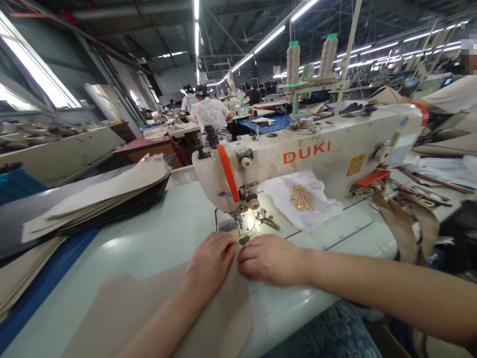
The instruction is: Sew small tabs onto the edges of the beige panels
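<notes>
A large beige fabric piece [149, 303] lies on the sewing machine table, its narrow upper end just in front of the needle and presser foot [238, 219]. My left hand [210, 261] is closed on that end, thumb and fingers pinched together. Close beside it, my right hand [272, 259] has its fingers curled down at the fabric's right edge; its fingertips are partly hidden. The white sewing machine [268, 159] stands over both hands, with a lit metal needle plate [248, 223] below its head.
Gold-coloured metal bits [301, 198] lie on a white cloth [278, 191] under the machine arm. A stack of beige pieces [108, 191] is at left. Brown straps [395, 223] hang at right. Thread cones [293, 62] stand behind; other people [210, 114] sit farther back.
</notes>
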Demonstrator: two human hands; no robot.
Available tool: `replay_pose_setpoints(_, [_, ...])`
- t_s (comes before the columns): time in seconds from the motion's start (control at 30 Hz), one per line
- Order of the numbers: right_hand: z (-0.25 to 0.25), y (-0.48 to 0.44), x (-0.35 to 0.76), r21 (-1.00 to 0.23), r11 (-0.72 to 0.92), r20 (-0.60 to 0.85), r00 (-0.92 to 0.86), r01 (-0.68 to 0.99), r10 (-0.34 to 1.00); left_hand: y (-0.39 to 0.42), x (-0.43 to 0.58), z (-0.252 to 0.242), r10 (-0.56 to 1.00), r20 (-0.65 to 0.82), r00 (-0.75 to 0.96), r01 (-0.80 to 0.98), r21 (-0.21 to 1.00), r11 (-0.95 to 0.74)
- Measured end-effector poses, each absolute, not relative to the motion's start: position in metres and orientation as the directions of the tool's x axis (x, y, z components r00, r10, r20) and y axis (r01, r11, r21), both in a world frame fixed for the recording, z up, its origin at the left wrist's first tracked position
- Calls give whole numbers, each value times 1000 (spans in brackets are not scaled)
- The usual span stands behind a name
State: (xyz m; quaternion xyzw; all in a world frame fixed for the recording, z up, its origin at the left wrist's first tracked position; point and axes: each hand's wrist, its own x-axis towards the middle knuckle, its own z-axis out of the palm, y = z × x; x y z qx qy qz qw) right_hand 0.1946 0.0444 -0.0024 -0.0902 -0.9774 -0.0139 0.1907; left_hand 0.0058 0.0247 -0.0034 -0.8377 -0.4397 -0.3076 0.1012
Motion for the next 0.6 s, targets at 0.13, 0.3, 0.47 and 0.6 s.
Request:
replay_pose_setpoints(0.13, [-2, 45, 194, -7, 984, 372, -913, 180, 170, 24, 6, -3, 677, 606, 418, 798, 110, -592])
replay_pose_setpoints(0.3, [-2, 44, 194, -10, 983, 375, -911, 184, 175, 23, 6, -3, 685, 601, 412, 804, 113, -583])
replay_pose_setpoints(0.47, [0, 44, 194, -19, 982, 364, -913, 190, 183, 23, 6, -3, 686, 595, 418, 803, 112, -586])
replay_pose_setpoints(0.6, [1, 43, 194, -20, 981, 354, -916, 193, 187, 23, 6, -3, 687, 597, 414, 804, 114, -584])
